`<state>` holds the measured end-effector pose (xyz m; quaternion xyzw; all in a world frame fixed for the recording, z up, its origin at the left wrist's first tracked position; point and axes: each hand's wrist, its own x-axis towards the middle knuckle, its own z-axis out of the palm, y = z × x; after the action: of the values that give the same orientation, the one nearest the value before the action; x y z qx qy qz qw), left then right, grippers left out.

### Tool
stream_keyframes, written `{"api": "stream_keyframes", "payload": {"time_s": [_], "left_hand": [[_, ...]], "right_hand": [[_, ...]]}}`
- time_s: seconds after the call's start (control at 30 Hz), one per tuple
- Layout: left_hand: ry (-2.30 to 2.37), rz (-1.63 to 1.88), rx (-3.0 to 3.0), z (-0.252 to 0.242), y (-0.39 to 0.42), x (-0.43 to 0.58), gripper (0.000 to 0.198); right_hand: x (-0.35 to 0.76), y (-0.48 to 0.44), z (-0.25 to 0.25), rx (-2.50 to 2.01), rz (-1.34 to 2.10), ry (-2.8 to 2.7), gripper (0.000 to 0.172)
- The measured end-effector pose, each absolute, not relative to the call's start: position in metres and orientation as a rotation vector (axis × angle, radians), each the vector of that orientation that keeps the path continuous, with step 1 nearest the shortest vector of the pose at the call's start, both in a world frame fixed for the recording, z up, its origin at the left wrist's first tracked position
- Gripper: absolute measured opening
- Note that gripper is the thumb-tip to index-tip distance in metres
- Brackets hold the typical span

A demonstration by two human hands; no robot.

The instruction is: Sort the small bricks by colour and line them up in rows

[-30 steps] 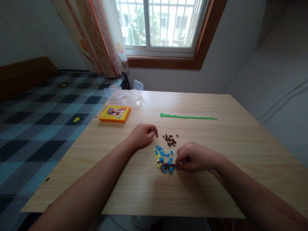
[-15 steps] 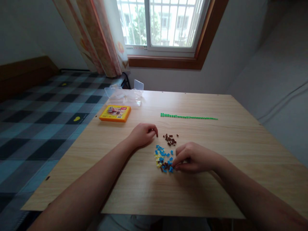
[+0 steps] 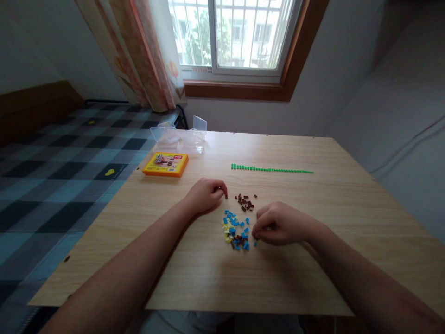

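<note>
A mixed heap of tiny blue, yellow and brown bricks (image 3: 236,230) lies on the wooden table (image 3: 313,241). Just beyond it sits a small cluster of brown bricks (image 3: 246,202). My right hand (image 3: 278,223) rests at the heap's right edge, fingers pinched together at a brick too small to make out. My left hand (image 3: 206,195) lies curled on the table left of the brown cluster, its fingertips closed on a small brown brick.
A long row of green bricks (image 3: 271,169) runs across the table farther back. An orange box (image 3: 166,164) and a clear plastic case (image 3: 179,137) stand at the back left. A checked bed cover (image 3: 52,176) lies left of the table.
My right hand has shifted slightly up and away from the heap's lower right edge, fingers still pinched. My left hand has stayed put.
</note>
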<state>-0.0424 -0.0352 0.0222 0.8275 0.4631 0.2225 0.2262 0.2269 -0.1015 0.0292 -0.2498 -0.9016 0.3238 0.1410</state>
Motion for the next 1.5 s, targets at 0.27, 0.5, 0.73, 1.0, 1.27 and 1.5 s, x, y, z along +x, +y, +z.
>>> {"api": "stream_keyframes", "payload": {"time_s": [0.27, 0.5, 0.73, 1.0, 1.27, 1.5], "left_hand": [[1.265, 0.616, 2.284, 0.022, -0.035, -0.043, 0.025], [1.271, 0.612, 2.275, 0.023, -0.037, -0.042, 0.025], [1.269, 0.611, 2.284, 0.022, -0.035, -0.043, 0.025], [1.286, 0.584, 2.281, 0.024, -0.036, -0.042, 0.026], [1.279, 0.594, 2.270, 0.024, -0.036, -0.042, 0.026], [1.280, 0.595, 2.272, 0.023, -0.036, -0.042, 0.026]], "right_hand": [[0.232, -0.096, 0.031, -0.783, 0.942, -2.522, 0.019], [0.227, -0.101, 0.025, -0.787, 0.939, -2.567, 0.012], [0.228, -0.098, 0.020, -0.850, 0.797, -2.568, 0.012], [0.234, -0.090, 0.017, -1.026, 0.450, -2.318, 0.017], [0.233, -0.094, 0.016, -0.960, 0.556, -2.467, 0.013], [0.231, -0.091, 0.009, -1.041, 0.517, -2.371, 0.017]]}}
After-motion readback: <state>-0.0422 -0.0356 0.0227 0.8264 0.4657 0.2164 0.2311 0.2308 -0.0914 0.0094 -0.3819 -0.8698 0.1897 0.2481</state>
